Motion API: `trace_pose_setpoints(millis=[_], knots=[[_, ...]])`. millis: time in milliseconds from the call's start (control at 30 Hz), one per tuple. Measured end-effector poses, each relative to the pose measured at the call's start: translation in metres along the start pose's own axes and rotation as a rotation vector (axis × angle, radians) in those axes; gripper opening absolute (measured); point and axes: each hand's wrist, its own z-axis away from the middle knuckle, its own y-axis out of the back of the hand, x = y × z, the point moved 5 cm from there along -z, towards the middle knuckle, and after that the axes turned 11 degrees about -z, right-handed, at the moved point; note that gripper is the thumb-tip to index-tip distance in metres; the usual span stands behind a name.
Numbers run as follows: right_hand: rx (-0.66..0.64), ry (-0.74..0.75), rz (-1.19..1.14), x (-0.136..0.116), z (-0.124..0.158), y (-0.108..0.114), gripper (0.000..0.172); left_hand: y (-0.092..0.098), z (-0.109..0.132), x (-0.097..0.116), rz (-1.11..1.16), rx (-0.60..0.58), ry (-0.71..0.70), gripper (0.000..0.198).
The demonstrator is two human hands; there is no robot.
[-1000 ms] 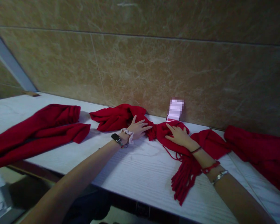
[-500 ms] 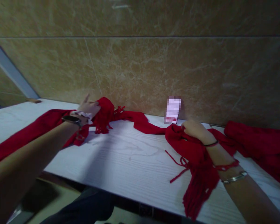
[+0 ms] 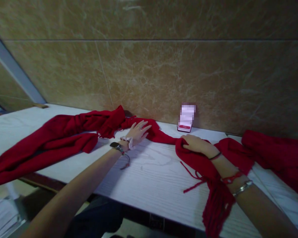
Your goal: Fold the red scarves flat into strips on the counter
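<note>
A red scarf [image 3: 161, 135] lies along the back of the white table [image 3: 149, 178], bunched at the right, where its fringe [image 3: 218, 208] hangs toward the front edge. My right hand [image 3: 197, 144] is closed on that bunched part, its fingertips partly hidden in the fabric. Over the scarf's middle stretch, my left hand [image 3: 137, 132] lies open with fingers spread, and I cannot tell how firmly it touches. Left of it sprawls another stretch of red knitted cloth [image 3: 54, 132] with a fringed end; whether it joins the scarf is unclear.
A phone with a lit, blurred screen [image 3: 186, 117] leans against the brown tiled wall [image 3: 144, 72]. More red cloth [image 3: 270, 150] is heaped at the right. A small brown block [image 3: 41, 106] sits at the far left corner, and papers [image 3: 2, 216] show at lower left.
My left hand has left the fringed red cloth at the left and moved right, fingers now spread over the scarf's middle. My right hand stays on the scarf, slightly shifted left.
</note>
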Motion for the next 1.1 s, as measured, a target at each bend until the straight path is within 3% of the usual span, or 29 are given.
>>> trace_pose_setpoints(millis=[100,267,467,600,700,833,1000,1100], knots=[[-0.056,0.013,0.026,-0.001,0.002,0.001,0.028,-0.013,-0.002,0.027,0.081,-0.074,-0.101,0.048],[-0.058,0.067,-0.102,0.006,0.013,0.020,0.023,-0.017,0.004,0.023,0.176,-0.167,-0.078,0.054],[0.293,0.056,-0.182,0.020,0.034,0.067,0.029,0.003,0.002,0.031,0.018,-0.126,-0.125,0.040],[0.496,0.005,-0.121,0.018,0.046,0.089,0.025,0.008,0.001,0.022,-0.029,-0.059,0.007,0.040],[0.570,-0.069,-0.105,0.019,0.049,0.093,0.027,0.001,0.003,0.006,0.059,-0.079,0.131,0.044],[0.390,-0.015,-0.090,0.015,0.042,0.078,0.029,-0.008,0.003,-0.004,0.134,-0.115,0.174,0.046],[0.088,0.119,-0.084,-0.001,0.035,0.041,0.028,-0.007,0.004,-0.001,0.161,-0.110,0.143,0.045],[0.014,0.184,-0.111,-0.005,0.036,0.020,0.030,-0.007,0.005,-0.001,0.168,-0.105,0.140,0.044]])
